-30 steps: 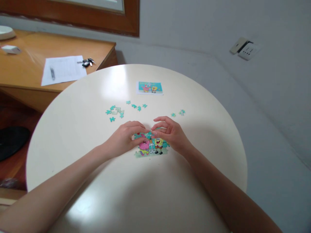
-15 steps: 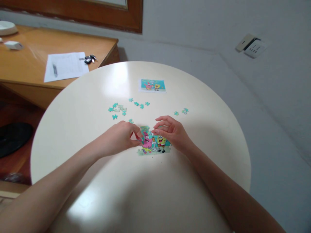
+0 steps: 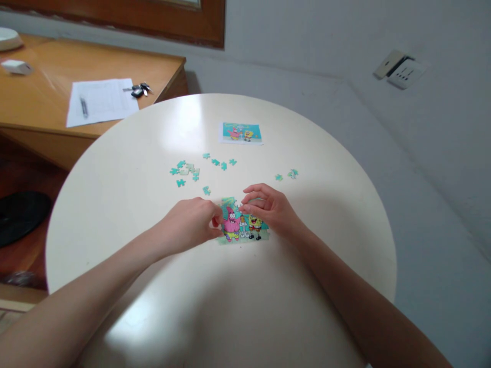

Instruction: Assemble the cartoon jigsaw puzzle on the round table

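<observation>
A partly joined jigsaw puzzle (image 3: 232,225) with a pink starfish and a yellow sponge character lies in front of me. At its left edge, my left hand (image 3: 197,222) has its thumb and fingers closed on a puzzle piece that they mostly hide. Over the upper right part is my right hand (image 3: 270,208), fingers loosely curved and apart, with nothing visible in them; it covers some of the picture. Loose puzzle pieces (image 3: 184,172) lie in a group beyond my left hand, and one small cluster (image 3: 206,190) sits near its knuckles.
A printed reference picture (image 3: 241,133) lies toward the far side of the round white table (image 3: 326,266). More loose pieces (image 3: 293,174) are at the right. On a wooden desk (image 3: 126,61) at the back left are a paper sheet (image 3: 107,99) and keys (image 3: 141,91).
My left hand has turned and lowered slightly at the puzzle's left edge; the teal piece seen at its fingertips is now hidden. The right hand has hardly moved. The view has shifted slightly.
</observation>
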Demonstrator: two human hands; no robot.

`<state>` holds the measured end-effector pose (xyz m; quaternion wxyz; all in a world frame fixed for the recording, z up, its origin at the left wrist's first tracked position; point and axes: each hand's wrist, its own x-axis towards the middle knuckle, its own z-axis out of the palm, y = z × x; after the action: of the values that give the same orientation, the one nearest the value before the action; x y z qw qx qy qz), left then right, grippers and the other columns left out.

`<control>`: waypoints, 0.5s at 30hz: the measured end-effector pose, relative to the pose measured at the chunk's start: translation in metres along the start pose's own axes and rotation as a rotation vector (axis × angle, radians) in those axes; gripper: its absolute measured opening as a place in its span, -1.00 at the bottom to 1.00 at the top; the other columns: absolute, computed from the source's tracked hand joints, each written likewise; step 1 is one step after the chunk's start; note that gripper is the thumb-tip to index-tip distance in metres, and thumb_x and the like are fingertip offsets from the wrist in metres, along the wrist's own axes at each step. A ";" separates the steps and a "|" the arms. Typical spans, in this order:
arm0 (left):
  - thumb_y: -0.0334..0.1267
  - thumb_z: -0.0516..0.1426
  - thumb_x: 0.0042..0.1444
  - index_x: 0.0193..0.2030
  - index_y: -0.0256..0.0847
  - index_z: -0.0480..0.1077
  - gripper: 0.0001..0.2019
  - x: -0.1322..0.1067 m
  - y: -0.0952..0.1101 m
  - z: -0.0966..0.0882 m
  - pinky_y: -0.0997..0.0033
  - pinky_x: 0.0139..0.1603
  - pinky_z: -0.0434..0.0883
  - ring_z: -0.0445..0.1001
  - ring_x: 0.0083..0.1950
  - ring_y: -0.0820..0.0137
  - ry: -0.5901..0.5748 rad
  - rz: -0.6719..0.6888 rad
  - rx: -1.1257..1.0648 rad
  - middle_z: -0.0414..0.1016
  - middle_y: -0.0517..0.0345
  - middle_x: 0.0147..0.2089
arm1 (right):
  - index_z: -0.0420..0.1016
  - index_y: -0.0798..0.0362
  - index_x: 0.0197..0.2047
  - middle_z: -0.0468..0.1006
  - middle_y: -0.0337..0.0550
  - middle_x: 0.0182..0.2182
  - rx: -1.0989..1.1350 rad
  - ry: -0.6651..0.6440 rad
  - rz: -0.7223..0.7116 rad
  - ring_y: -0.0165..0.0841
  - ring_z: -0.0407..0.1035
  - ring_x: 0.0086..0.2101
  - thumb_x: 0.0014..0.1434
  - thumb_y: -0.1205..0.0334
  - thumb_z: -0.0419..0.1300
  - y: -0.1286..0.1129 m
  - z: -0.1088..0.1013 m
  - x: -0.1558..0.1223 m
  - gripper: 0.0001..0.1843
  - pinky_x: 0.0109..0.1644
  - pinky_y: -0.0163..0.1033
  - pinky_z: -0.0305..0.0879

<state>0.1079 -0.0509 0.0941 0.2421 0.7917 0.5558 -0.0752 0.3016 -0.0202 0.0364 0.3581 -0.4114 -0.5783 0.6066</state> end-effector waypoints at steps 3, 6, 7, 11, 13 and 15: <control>-0.23 0.15 0.02 -0.33 -0.11 0.52 -0.87 -0.001 0.002 -0.001 0.45 -0.39 0.23 0.45 -0.36 0.39 0.000 -0.019 0.007 0.57 0.18 -0.30 | 0.38 0.03 -0.23 0.52 -0.22 -0.38 -0.012 -0.005 0.002 -0.37 0.49 -0.36 -0.14 0.11 0.38 0.002 0.000 0.000 -0.59 -0.29 -0.26 0.42; -0.22 0.15 0.01 -0.34 -0.12 0.52 -0.88 -0.002 0.003 -0.002 0.44 -0.39 0.24 0.46 -0.35 0.36 0.008 -0.028 0.020 0.57 0.17 -0.30 | 0.40 0.03 -0.23 0.52 -0.20 -0.36 -0.026 -0.011 0.004 -0.37 0.49 -0.35 -0.13 0.10 0.38 0.003 -0.001 0.000 -0.60 -0.27 -0.24 0.43; -0.23 0.15 0.01 -0.34 -0.12 0.51 -0.88 -0.002 0.004 -0.003 0.44 -0.38 0.24 0.46 -0.34 0.36 0.008 -0.029 0.023 0.57 0.17 -0.30 | 0.40 0.04 -0.23 0.52 -0.19 -0.35 -0.029 -0.014 0.005 -0.37 0.49 -0.35 -0.13 0.10 0.38 0.004 -0.001 0.000 -0.60 -0.27 -0.24 0.43; -0.24 0.14 0.01 -0.35 -0.12 0.50 -0.89 -0.002 0.005 -0.003 0.47 -0.39 0.24 0.47 -0.33 0.38 -0.002 -0.021 0.033 0.58 0.18 -0.27 | 0.41 0.05 -0.24 0.53 -0.19 -0.36 -0.030 -0.015 0.012 -0.39 0.48 -0.37 -0.14 0.10 0.38 0.004 -0.001 0.000 -0.61 -0.29 -0.27 0.43; -0.24 0.14 0.01 -0.35 -0.13 0.50 -0.89 -0.002 0.005 -0.003 0.46 -0.39 0.24 0.47 -0.32 0.37 0.004 -0.017 0.040 0.58 0.18 -0.27 | 0.41 0.05 -0.25 0.53 -0.20 -0.36 -0.027 -0.013 0.015 -0.40 0.48 -0.37 -0.15 0.10 0.38 0.004 -0.001 0.000 -0.61 -0.31 -0.29 0.42; -0.24 0.14 0.01 -0.34 -0.13 0.50 -0.88 -0.002 0.004 -0.003 0.45 -0.39 0.24 0.47 -0.31 0.35 0.016 -0.012 0.049 0.58 0.17 -0.28 | 0.42 0.05 -0.26 0.53 -0.20 -0.36 -0.026 -0.010 0.020 -0.41 0.48 -0.38 -0.15 0.11 0.39 0.004 0.000 0.000 -0.61 -0.33 -0.31 0.42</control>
<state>0.1102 -0.0526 0.0984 0.2178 0.7946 0.5605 -0.0837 0.3019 -0.0199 0.0322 0.3438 -0.4186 -0.5838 0.6048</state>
